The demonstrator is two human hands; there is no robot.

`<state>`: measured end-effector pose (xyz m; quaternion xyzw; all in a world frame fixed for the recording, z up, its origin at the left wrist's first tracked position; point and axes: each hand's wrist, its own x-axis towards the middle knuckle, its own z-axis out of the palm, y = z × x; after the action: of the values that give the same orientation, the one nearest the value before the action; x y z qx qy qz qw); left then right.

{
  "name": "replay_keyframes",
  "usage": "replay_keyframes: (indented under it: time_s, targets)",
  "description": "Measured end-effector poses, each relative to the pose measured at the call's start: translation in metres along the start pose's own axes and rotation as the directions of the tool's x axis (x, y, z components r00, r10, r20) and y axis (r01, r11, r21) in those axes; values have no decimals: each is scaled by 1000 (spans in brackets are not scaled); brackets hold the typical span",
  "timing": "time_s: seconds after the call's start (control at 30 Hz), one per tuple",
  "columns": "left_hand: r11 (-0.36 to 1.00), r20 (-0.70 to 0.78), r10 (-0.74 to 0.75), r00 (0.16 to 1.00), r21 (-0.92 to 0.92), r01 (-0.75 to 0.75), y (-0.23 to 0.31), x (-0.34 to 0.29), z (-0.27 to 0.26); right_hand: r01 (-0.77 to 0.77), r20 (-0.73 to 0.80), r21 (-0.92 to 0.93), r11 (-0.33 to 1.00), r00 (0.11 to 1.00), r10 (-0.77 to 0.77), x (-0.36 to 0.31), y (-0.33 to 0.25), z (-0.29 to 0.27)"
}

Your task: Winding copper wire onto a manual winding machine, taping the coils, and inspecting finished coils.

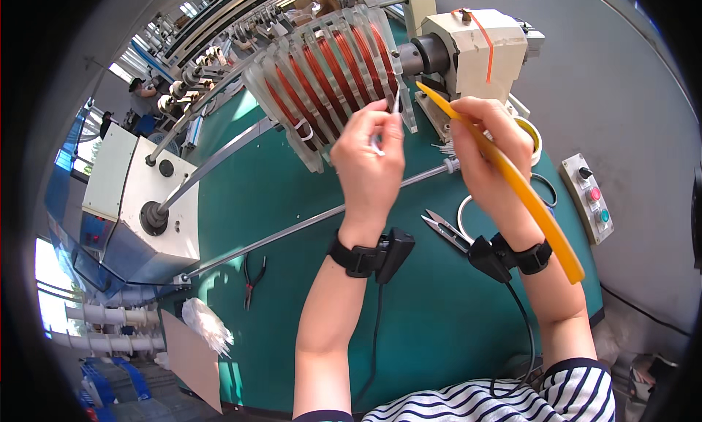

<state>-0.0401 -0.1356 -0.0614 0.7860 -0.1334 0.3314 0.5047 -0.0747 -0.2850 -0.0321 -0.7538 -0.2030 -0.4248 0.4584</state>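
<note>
1. The left hand [369, 162] pinches a thin white tie [377, 142] between thumb and fingertips, just below the winding form [329, 71] wound with copper wire [314, 74].
2. The right hand [490, 155] is closed around a long yellow stick [512, 181].
3. The stick's long axis runs from 10 to 4 o'clock, its tip near the form's right end.
4. The form lies at 11 o'clock from both hands; the left is nearer.
5. Snips [446, 228] rest on the green table [424, 312] between the wrists.
</note>
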Motion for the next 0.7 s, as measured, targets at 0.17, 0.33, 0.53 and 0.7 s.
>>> replay_keyframes:
  time_s: [0.17, 0.33, 0.53, 0.7]
  targets:
    - [903, -225, 77, 971, 428, 28, -17, 20, -27, 120, 7, -36, 992, 993, -119, 3, 10, 31]
    - [875, -265, 61, 962, 477, 76, -17, 25, -26, 118, -15, -18, 993, 993, -118, 5, 15, 41]
    - [926, -244, 68, 967, 377, 31, -17, 23, -24, 114, -7, -15, 993, 993, -114, 7, 20, 49]
    - [963, -222, 84, 971, 268, -22, -21, 19, -23, 109, -19, 16, 994, 994, -109, 3, 17, 54]
